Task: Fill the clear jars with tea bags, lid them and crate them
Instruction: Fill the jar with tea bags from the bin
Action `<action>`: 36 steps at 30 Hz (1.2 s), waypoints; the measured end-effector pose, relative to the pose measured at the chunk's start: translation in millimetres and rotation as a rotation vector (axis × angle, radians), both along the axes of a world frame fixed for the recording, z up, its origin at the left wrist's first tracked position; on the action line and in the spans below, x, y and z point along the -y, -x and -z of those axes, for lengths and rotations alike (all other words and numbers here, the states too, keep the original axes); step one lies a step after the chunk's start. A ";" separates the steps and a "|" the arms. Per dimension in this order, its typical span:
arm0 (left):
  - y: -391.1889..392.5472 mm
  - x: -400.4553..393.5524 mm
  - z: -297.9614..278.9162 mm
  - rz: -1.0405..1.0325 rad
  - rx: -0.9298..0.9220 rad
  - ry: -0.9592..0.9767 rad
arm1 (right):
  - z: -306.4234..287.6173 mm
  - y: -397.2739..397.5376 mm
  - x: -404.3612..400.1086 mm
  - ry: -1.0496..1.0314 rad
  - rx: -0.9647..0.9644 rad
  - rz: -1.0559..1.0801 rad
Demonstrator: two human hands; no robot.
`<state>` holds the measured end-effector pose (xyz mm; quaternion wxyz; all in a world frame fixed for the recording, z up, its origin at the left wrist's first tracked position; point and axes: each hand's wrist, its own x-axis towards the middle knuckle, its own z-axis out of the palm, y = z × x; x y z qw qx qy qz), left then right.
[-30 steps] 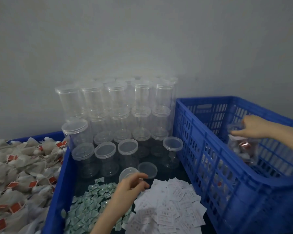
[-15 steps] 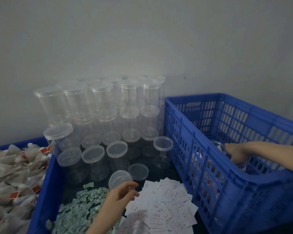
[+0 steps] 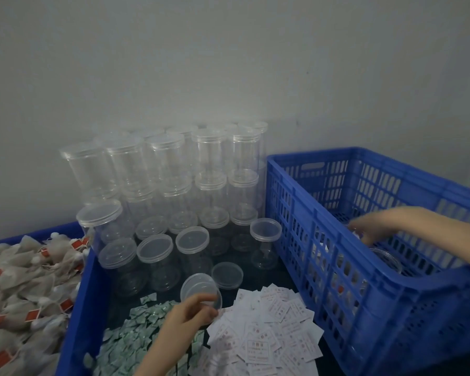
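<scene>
left hand (image 3: 186, 312): fingers curled, pinching clear lid (image 3: 200, 289)
right hand (image 3: 375, 226): inside blue crate (image 3: 391, 289), fingers spread over jar (image 3: 385, 260), grip unclear

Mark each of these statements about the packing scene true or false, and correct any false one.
1. The left hand holds a clear lid. True.
2. The right hand reaches into the blue crate. True.
3. The tea bags are heaped to the right of the crate. False: they lie at the far left, in a separate blue bin.
4. The empty jars are stacked against the wall. True.
5. The white paper slips lie inside the crate. False: they lie outside it, in front of the jars, beside green sachets.
</scene>
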<state>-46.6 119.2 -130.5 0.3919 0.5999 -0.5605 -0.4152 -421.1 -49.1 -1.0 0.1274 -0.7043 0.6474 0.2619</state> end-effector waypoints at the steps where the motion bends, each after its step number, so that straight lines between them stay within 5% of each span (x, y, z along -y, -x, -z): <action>1: -1.3 -0.5 -0.7 -0.001 -0.002 0.001 | -11.0 -6.8 1.0 0.079 -0.005 -0.064; 7: -11.1 -2.0 -3.9 -0.061 0.002 0.039 | -73.6 -87.6 -11.1 0.727 0.238 -0.423; 14: -28.7 -8.8 -4.9 -0.207 -0.028 0.038 | -35.3 -227.2 -16.7 0.432 0.333 -0.629; 21: -33.9 -5.1 6.3 -0.246 0.019 -0.019 | 90.5 -291.3 2.2 0.272 0.720 -0.351; 27: -33.8 3.3 12.1 -0.231 0.124 -0.032 | 151.0 -321.1 7.2 0.434 0.989 -0.119; 36: -42.0 5.5 9.5 -0.373 0.151 0.089 | 140.0 -305.8 -1.4 0.664 1.274 -0.086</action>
